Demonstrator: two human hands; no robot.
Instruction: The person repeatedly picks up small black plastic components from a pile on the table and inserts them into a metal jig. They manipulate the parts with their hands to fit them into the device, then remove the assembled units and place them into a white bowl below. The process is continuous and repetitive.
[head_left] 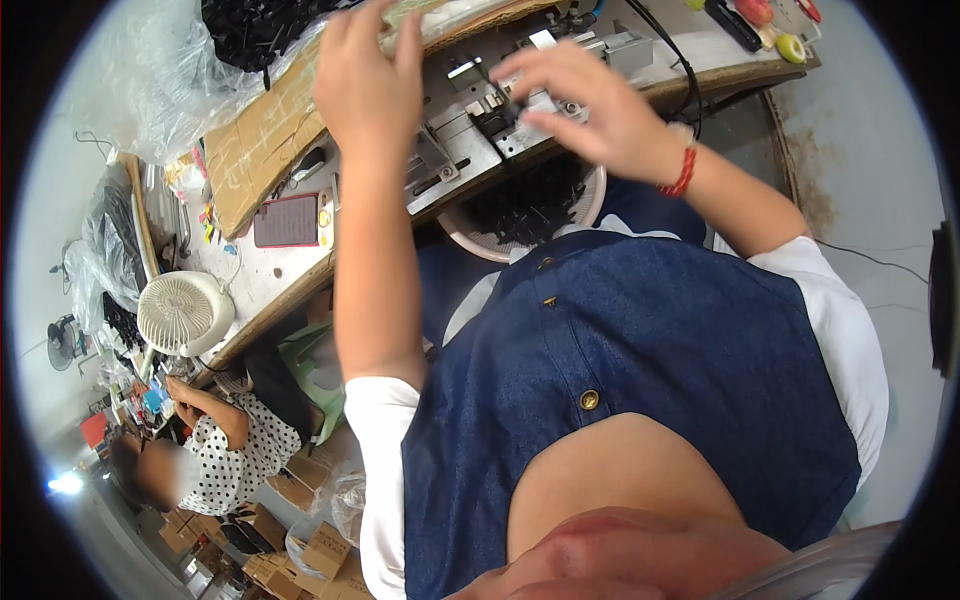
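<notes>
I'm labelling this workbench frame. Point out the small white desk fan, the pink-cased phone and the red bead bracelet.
Small white desk fan (178, 312), head view, round front grille.
Pink-cased phone (287, 220), head view, flat back face.
Red bead bracelet (683, 172), head view, beads at wrist.

phone screen: dark, reddish, on bench | cardboard boxes: brown, on floor

The single head-worn fisheye view looks steeply down from close above the person's own chest, past both raised forearms to the hands at the worktop near the upper edge, with the floor curving around its rim.
</notes>
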